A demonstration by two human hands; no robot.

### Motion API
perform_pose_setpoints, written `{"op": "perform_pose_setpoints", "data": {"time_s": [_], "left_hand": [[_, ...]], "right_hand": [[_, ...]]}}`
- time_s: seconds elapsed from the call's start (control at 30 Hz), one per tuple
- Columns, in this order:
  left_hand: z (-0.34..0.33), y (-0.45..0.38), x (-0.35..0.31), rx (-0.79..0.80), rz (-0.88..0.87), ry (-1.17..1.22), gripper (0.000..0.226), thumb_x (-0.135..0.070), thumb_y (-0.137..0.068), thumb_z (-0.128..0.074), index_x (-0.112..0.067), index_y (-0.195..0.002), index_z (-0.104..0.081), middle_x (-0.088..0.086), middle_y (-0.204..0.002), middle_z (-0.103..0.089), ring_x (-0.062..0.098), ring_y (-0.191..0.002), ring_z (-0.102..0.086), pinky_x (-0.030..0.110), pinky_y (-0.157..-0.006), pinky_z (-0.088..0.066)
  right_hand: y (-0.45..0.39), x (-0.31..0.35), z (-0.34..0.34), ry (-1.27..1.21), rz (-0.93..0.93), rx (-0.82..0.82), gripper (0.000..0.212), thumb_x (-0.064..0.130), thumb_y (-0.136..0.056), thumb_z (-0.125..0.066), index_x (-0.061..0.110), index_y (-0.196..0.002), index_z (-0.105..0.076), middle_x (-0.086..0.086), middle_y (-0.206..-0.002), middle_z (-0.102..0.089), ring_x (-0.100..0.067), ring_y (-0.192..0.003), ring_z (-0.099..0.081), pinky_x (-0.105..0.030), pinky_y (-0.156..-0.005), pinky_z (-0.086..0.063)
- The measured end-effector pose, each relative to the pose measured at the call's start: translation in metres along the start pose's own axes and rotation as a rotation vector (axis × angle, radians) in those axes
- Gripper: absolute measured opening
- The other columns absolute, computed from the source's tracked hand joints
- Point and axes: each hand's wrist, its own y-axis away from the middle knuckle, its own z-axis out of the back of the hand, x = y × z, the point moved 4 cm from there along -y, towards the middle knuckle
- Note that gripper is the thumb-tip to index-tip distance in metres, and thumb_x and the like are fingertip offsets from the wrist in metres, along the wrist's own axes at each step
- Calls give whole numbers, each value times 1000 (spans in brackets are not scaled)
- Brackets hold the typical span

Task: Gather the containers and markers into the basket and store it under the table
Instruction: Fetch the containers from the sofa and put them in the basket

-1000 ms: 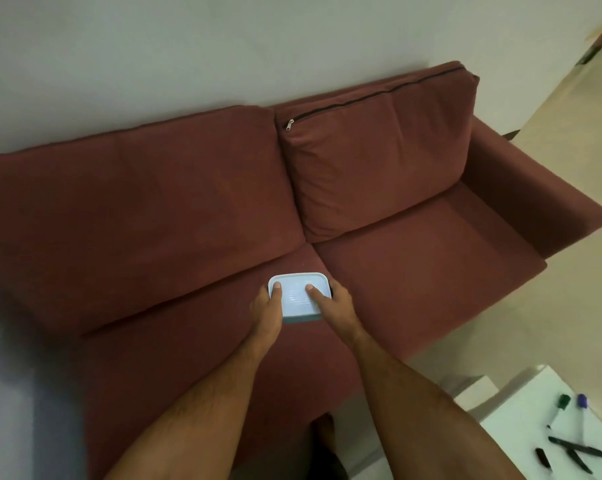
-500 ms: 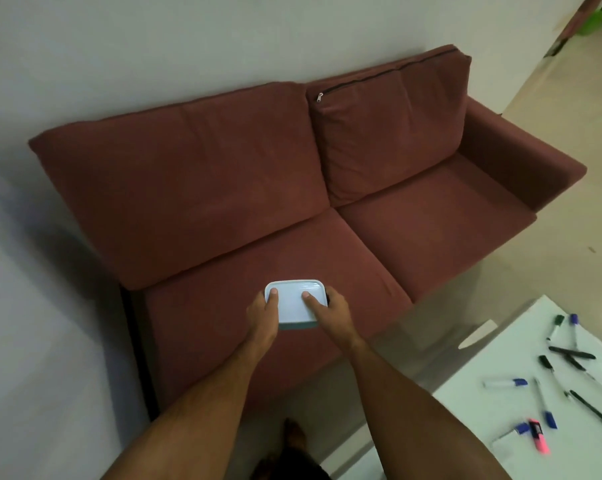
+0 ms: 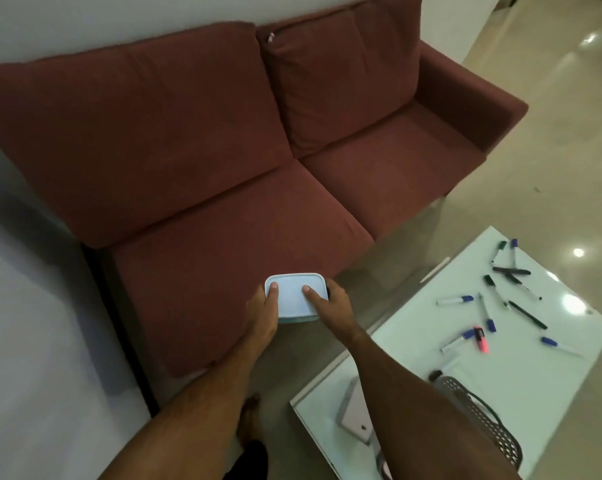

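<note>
Head view: a person carries a lidded container [image 3: 294, 295] between both hands above the front edge of a maroon sofa [image 3: 223, 140]; the left hand [image 3: 263, 315] clasps its left side, thumb on the pale lid; the right hand [image 3: 330, 308] clasps its right side, one finger laid across the top; both hands are closed around the box, neither free. The dark perforated basket [image 3: 483, 424] shows only in part, down and to the right of the right hand, behind the right forearm, at the near end of the white worktop [image 3: 535, 393]; the right hand is the nearer of the two, so the coming move would seem to be a swing rightward and back toward the body. Markers [image 3: 453, 300] lie scattered farther right of the hands, well apart from the basket, their long axes pointing every way; a pink highlighter [image 3: 479, 338] lies among them. A flat pale object [image 3: 356, 415] rests just beside the basket's left. No brand, label or writing can be read.
</note>
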Motion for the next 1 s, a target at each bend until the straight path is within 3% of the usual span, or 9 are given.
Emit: {"op": "perform_pose_setpoints", "data": {"time_s": [0.17, 0.23, 0.33, 0.5, 0.73, 0.87, 0.93, 1.0], "left_hand": [[-54, 69, 17, 23, 2, -22, 42, -37, -107, -43, -7, -131, -59, 15, -132, -64, 34, -120, -59, 40, -105, -43], [-78, 105, 22, 21, -2, -15, 41, -36, -107, -43, -7, -130, -60, 16, -133, -64, 35, -122, -58, 40, -106, -42], [-112, 159, 29, 31, 6, 46, 35, -35, -106, -42, -10, -122, -62, 12, -123, -67, 33, -115, -61, 37, -98, -45], [-156, 225, 33, 54, -3, 68, 34, -35, -107, -41, -9, -119, -60, 9, -117, -65, 27, -105, -60, 33, -89, -42], [-194, 274, 55, 158, 63, -15, 46, -47, -105, -37, -9, -127, -53, 19, -129, -60, 38, -117, -57, 45, -102, -47], [-218, 293, 68, 197, 74, -15, 50, -42, -106, -41, -7, -141, -51, 18, -141, -58, 38, -128, -55, 42, -109, -43], [-230, 303, 80, 198, 68, -19, 47, -41, -105, -45, -5, -133, -58, 18, -134, -63, 35, -120, -60, 42, -104, -48], [-243, 314, 91, 189, 72, -6, 37, -37, -104, -49, -6, -120, -63, 16, -121, -68, 29, -106, -63, 37, -89, -52]], "right_hand": [[55, -44, 59, 12, -14, -20, 37, 35, -94, -74, 14, -123, -66, 4, -111, -70, -12, -100, -68, -18, -77, -55], [78, -66, 87, 31, -15, -3, 38, 37, -93, -74, 15, -123, -67, 2, -113, -72, -15, -102, -69, -24, -81, -57], [109, -89, 129, 97, -24, 1, 45, 46, -88, -72, 19, -123, -67, 1, -116, -73, -17, -105, -69, -35, -88, -58], [157, -114, 184, 151, -40, -24, 38, 37, -94, -72, 14, -124, -66, -2, -116, -72, -21, -105, -67, -38, -92, -56], [206, -140, 227, 248, -84, -49, 42, 36, -94, -73, 9, -124, -66, -7, -118, -71, -24, -108, -67, -41, -94, -56], [222, -166, 245, 334, -107, -47, 60, 55, -84, -69, 8, -120, -68, -6, -113, -72, -23, -103, -69, -43, -91, -57], [228, -178, 253, 377, -99, -27, 47, 45, -88, -73, 6, -114, -67, -5, -108, -68, -23, -99, -65, -42, -89, -55], [234, -189, 261, 375, -100, -12, 42, 40, -86, -73, 7, -112, -66, -7, -108, -69, -26, -99, -66, -45, -89, -56]]}}
